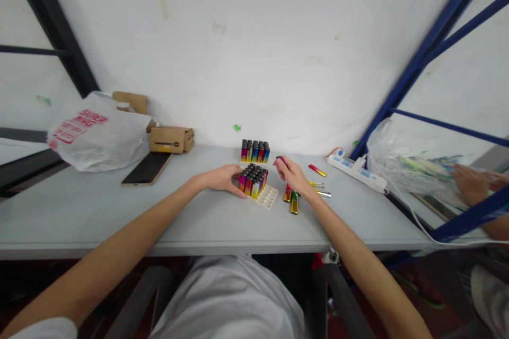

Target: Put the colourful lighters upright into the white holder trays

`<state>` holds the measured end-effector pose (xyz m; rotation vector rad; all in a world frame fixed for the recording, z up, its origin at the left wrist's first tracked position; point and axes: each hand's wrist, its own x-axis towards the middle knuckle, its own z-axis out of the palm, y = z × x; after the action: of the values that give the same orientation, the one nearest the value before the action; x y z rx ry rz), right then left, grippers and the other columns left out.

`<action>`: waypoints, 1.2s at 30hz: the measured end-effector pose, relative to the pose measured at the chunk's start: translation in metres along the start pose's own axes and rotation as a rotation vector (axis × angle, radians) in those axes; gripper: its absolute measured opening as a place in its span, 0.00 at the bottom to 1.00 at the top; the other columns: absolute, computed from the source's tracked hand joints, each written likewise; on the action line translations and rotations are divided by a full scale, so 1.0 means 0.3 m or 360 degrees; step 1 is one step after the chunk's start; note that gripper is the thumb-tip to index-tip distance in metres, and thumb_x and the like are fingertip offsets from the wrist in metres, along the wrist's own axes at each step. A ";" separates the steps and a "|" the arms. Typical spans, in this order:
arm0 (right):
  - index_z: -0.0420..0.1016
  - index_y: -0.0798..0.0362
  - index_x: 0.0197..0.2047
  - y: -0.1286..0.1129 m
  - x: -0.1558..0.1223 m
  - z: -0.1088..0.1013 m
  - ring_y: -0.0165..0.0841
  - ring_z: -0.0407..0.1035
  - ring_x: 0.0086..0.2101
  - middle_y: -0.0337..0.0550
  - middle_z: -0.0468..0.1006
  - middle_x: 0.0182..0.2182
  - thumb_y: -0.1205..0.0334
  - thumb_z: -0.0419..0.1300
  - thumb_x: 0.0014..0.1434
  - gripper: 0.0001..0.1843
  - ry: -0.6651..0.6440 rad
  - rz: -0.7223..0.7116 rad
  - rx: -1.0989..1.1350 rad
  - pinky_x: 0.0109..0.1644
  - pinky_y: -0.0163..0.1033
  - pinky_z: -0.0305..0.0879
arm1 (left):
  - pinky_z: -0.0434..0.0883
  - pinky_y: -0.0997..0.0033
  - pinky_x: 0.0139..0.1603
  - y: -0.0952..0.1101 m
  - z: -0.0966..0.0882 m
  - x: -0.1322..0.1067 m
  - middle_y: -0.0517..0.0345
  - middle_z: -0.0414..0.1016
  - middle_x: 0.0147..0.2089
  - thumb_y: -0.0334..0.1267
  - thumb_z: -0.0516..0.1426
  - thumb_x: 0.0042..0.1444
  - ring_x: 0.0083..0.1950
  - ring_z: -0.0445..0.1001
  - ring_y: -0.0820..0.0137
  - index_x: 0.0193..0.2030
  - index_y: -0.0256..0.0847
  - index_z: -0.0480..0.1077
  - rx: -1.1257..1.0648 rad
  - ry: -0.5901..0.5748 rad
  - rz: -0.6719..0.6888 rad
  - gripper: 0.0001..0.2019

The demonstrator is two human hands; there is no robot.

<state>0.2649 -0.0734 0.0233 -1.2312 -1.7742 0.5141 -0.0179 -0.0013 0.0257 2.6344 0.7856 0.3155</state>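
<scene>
Several colourful lighters (251,183) stand upright in a white tray (269,197), whose near right part shows bare round holes. My left hand (226,179) rests against the left side of this group, thumb and fingers apart around it. To the right of the tray, slightly raised, my right hand (289,172) is closed on a lighter, of which only a dark and pinkish end shows. Below that hand, loose lighters (294,203) in red, green and gold lie on the table. Behind the tray stands a second block of upright lighters (255,151).
At left are a black phone-like slab (147,168), a small cardboard box (170,139) and a white plastic bag (99,132). A lone lighter (317,170) and a power strip (358,172) lie at right. Another person's hand (471,185) shows beyond the blue frame (421,58).
</scene>
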 end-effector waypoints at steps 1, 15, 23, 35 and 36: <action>0.73 0.50 0.44 -0.002 -0.001 -0.002 0.33 0.67 0.30 0.38 0.72 0.30 0.37 0.47 0.71 0.26 -0.0070 -0.0047 0.0010 0.36 0.38 0.65 | 0.70 0.65 0.49 0.002 0.000 0.001 0.52 0.77 0.46 0.66 0.67 0.45 0.47 0.75 0.57 0.48 0.38 0.77 0.0014 -0.0005 -0.0010 0.34; 0.71 0.51 0.29 -0.039 -0.031 -0.036 0.32 0.68 0.25 0.40 0.79 0.24 0.41 0.55 0.69 0.25 -0.0392 -0.0117 -0.0333 0.33 0.36 0.59 | 0.70 0.66 0.46 0.012 -0.001 -0.001 0.51 0.76 0.44 0.67 0.67 0.44 0.44 0.74 0.58 0.47 0.38 0.77 0.0033 -0.0004 -0.0033 0.35; 0.71 0.51 0.27 -0.041 -0.033 -0.067 0.32 0.65 0.24 0.40 0.77 0.23 0.45 0.60 0.66 0.21 -0.0441 -0.0203 -0.0485 0.32 0.36 0.57 | 0.70 0.65 0.45 0.012 0.004 0.000 0.52 0.76 0.44 0.70 0.65 0.44 0.43 0.73 0.58 0.46 0.38 0.76 0.0042 0.0002 -0.0030 0.37; 0.81 0.53 0.41 0.055 -0.028 -0.176 0.34 0.70 0.28 0.40 0.79 0.27 0.43 0.57 0.69 0.22 -0.0250 -0.0105 -0.0521 0.36 0.37 0.63 | 0.71 0.62 0.51 0.007 0.006 -0.005 0.47 0.78 0.49 0.71 0.67 0.41 0.49 0.75 0.53 0.49 0.38 0.76 0.0089 0.0017 -0.0115 0.40; 0.81 0.54 0.41 0.086 -0.023 -0.208 0.36 0.71 0.30 0.43 0.81 0.29 0.45 0.53 0.71 0.23 -0.0043 -0.0056 -0.0638 0.39 0.39 0.65 | 0.71 0.62 0.51 0.008 0.005 -0.006 0.47 0.78 0.49 0.71 0.67 0.41 0.49 0.75 0.53 0.49 0.38 0.76 0.0083 0.0017 -0.0115 0.40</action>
<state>0.3319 -0.0778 0.0334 -1.4639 -1.9796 0.1559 -0.0177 -0.0047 0.0253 2.6471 0.9023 0.2936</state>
